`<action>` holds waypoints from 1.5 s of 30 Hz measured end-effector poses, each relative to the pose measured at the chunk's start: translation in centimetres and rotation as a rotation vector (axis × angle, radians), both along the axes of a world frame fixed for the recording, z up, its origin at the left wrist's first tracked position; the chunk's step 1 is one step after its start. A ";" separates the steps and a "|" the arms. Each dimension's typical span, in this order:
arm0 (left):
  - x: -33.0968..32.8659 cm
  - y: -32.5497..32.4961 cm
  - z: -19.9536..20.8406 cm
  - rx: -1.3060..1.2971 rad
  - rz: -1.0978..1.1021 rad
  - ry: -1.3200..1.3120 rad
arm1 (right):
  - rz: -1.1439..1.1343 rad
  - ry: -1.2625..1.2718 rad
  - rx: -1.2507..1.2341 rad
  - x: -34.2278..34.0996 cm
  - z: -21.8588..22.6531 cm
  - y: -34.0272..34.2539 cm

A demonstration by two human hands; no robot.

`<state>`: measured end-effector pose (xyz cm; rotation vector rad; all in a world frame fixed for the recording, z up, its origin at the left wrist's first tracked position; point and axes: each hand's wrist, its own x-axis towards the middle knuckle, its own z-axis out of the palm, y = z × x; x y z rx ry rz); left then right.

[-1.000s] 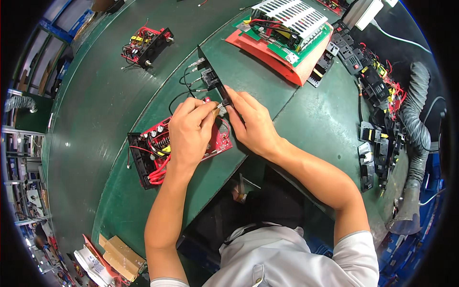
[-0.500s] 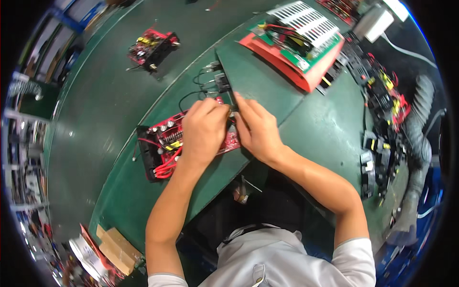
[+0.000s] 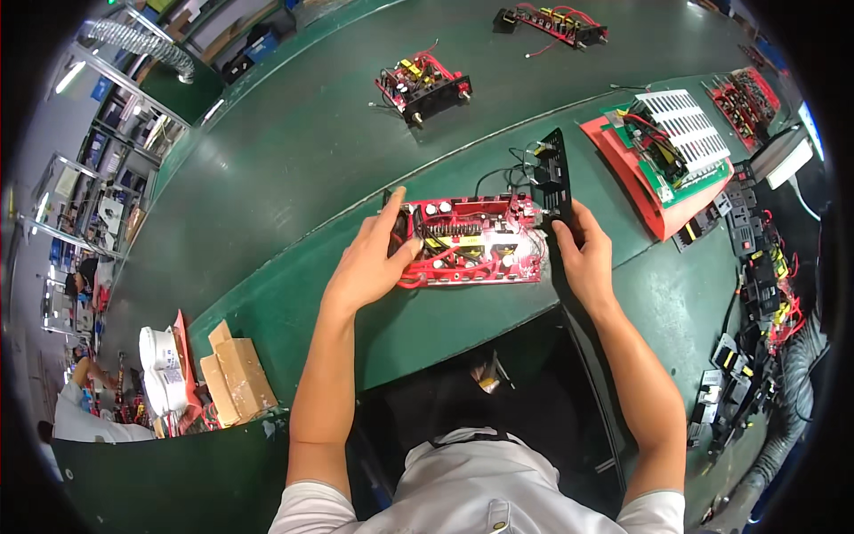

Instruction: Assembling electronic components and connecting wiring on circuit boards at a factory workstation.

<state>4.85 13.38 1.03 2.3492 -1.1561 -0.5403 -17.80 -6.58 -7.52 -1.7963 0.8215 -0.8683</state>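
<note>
A red circuit board (image 3: 527,271) with round capacitors, a coil, yellow parts and thick red wires lies on the green bench in front of me. My left hand (image 3: 366,267) grips its left end, thumb and fingers around the black end plate (image 3: 398,230), which it partly covers. At the other end a long black panel (image 3: 557,169) stands against the board, with thin black wires and sockets at its far part. My right hand (image 3: 584,260) pinches this panel between thumb and fingers.
Another red board assembly (image 3: 422,87) sits beyond, with one more (image 3: 560,25) farther back. At right, a green board with a white slotted cover (image 3: 683,133) rests on orange sheet. Black parts line the right edge near a grey hose (image 3: 783,418). A cardboard box (image 3: 238,378) stands at left.
My hands have moved apart: the left went from the board's right end to its left end plate, while the right stays by the black panel. The board lies straighter, and the view has turned.
</note>
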 end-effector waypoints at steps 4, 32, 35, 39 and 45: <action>1.2 -0.6 -0.4 0.023 -0.049 0.005 | -0.012 -0.017 0.015 -0.3 0.1 0.0; 26.6 2.2 -2.1 -0.217 0.403 -0.817 | 0.000 0.101 -0.108 -0.8 0.5 0.3; 19.1 -8.0 0.0 -0.213 -0.115 -0.611 | -0.001 0.085 -0.147 -1.3 -0.1 -0.1; 14.2 -14.2 -1.8 0.070 -0.017 -0.726 | 0.018 0.074 -0.167 -0.6 -0.5 -0.2; 15.4 -14.3 -2.9 0.102 0.163 -0.745 | 0.016 0.025 -0.166 0.5 -1.4 0.2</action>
